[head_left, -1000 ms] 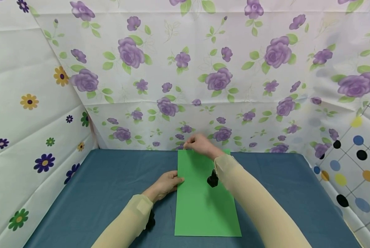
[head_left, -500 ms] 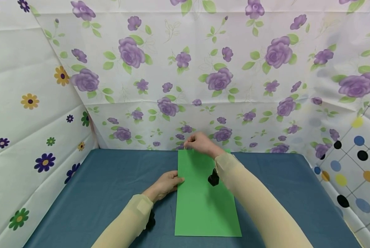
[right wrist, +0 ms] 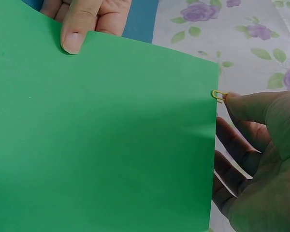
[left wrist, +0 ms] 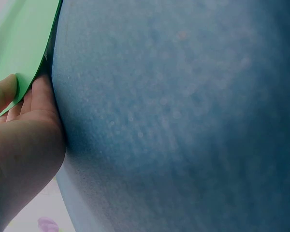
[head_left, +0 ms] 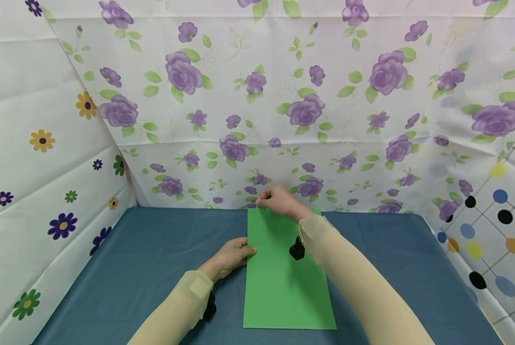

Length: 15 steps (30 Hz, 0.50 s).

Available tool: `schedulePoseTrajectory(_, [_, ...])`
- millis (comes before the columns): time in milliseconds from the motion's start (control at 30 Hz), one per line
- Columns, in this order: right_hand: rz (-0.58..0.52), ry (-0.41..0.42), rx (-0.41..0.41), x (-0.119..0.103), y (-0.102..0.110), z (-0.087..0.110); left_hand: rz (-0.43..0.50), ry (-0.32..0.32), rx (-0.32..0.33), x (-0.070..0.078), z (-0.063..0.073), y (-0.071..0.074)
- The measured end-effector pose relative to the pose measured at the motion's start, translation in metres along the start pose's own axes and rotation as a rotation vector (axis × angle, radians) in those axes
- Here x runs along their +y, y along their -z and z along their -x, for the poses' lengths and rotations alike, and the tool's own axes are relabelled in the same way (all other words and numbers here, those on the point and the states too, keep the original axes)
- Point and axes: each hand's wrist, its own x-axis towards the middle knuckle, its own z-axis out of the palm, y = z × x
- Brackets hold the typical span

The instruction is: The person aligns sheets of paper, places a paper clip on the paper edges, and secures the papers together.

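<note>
A green sheet of paper or thin card [head_left: 283, 287] lies lengthwise on the blue cloth. My left hand [head_left: 229, 258] grips its left edge, thumb on top and fingers beneath, as the left wrist view also shows with the sheet [left wrist: 24, 38] slightly raised. At the far edge, near the far left corner, my right hand [head_left: 281, 201] pinches a small yellow paper clip [right wrist: 219, 95]. In the right wrist view the clip's looped end overlaps the sheet's edge. The remaining fingers of that right hand [right wrist: 261, 145] lie behind the edge, partly hidden by the sheet.
A blue cloth [head_left: 162, 249] covers the table. Behind it hangs a white sheet with purple flowers [head_left: 240, 120]. A flower-patterned sheet [head_left: 37, 167] stands at left and a dotted one [head_left: 490, 230] at right. A black wrist camera [head_left: 297, 249] hangs under the right sleeve.
Almost nothing differs. The right hand rises very slightly at the far edge and settles back, still pinching the clip. The left hand and the green sheet stay in place.
</note>
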Motion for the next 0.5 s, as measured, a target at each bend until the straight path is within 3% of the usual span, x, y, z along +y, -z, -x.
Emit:
schedulePoseTrajectory(300, [-0.003,-0.007,0.021,0.002,0.000,0.002,0.007,0.001,-0.012,0.000,0.000,0.000])
schedulePoseTrajectory(500, [0.001,0.044,0.004,0.012,0.001,0.004,0.006,-0.003,-0.018,0.000,0.000,0.001])
